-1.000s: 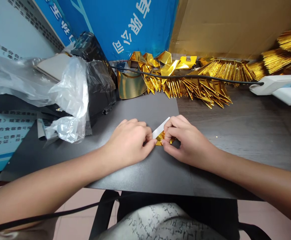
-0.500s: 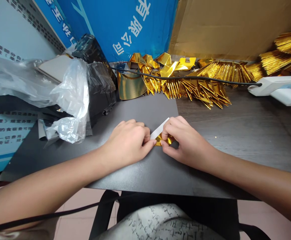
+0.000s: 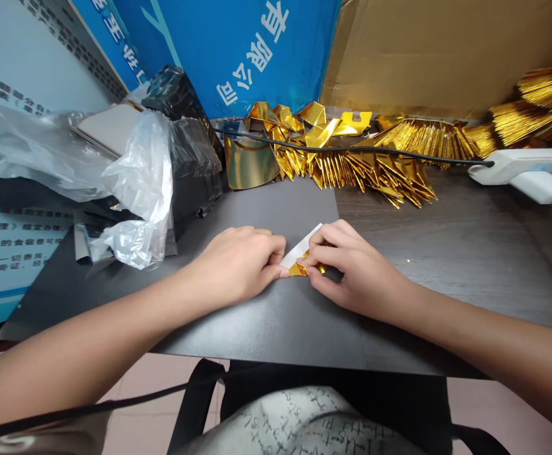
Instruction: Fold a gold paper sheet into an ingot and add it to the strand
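A small piece of gold foil paper (image 3: 300,260) with a white back lies on a dark grey sheet (image 3: 266,316) at the table's middle. My left hand (image 3: 235,265) is curled, its thumb and fingertips pinching the paper's left end. My right hand (image 3: 352,268) is also closed, pinching the paper's right part and pressing it onto the sheet. Most of the paper is hidden under my fingers; only a white flap and a gold fold show between the hands.
A heap of folded gold paper pieces (image 3: 375,161) lines the back, crossed by a black cable (image 3: 352,148). Crumpled clear plastic bags (image 3: 134,183) and black bags (image 3: 191,164) sit at left. A white tool (image 3: 522,170) lies at right. Blue board and cardboard stand behind.
My hands have stayed on the gold paper. The left hand's fingers have slid slightly left along the fold, and the view shifted a little.
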`<action>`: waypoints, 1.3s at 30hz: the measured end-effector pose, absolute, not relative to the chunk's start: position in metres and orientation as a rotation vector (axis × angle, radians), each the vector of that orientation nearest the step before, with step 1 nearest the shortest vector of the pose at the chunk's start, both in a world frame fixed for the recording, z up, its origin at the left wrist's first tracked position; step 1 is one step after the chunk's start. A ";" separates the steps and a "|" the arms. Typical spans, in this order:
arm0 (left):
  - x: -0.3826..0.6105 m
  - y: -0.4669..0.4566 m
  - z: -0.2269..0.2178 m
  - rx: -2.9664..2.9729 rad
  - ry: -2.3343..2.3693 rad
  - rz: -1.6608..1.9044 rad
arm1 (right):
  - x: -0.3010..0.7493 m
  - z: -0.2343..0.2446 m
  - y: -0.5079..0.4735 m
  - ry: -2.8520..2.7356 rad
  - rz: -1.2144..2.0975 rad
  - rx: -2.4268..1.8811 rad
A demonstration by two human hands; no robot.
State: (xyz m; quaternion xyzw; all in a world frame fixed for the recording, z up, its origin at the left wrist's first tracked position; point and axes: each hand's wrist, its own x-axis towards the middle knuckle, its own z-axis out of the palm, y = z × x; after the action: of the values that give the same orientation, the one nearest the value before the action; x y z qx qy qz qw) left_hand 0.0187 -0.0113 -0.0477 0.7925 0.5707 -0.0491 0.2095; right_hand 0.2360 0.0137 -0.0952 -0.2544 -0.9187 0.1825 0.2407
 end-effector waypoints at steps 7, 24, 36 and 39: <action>0.001 -0.001 -0.049 2.404 1.115 0.210 | 0.237 -0.096 0.014 -2.511 0.560 -0.687; 0.011 -0.011 -0.069 2.985 0.859 0.386 | 0.271 -0.075 0.045 -2.792 0.763 -0.205; 0.010 -0.014 -0.068 2.989 0.902 0.329 | 0.277 -0.075 0.051 -2.816 0.640 -0.088; 0.011 -0.014 -0.068 2.984 0.907 0.328 | 0.276 -0.073 0.049 -2.835 0.576 -0.089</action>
State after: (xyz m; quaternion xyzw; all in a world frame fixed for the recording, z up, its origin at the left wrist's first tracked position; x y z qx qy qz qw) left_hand 0.0105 -0.0144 -0.0678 0.9516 0.2892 0.1045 0.0031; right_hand 0.2761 0.0492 -0.0732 -0.0304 -0.9720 0.1975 0.1234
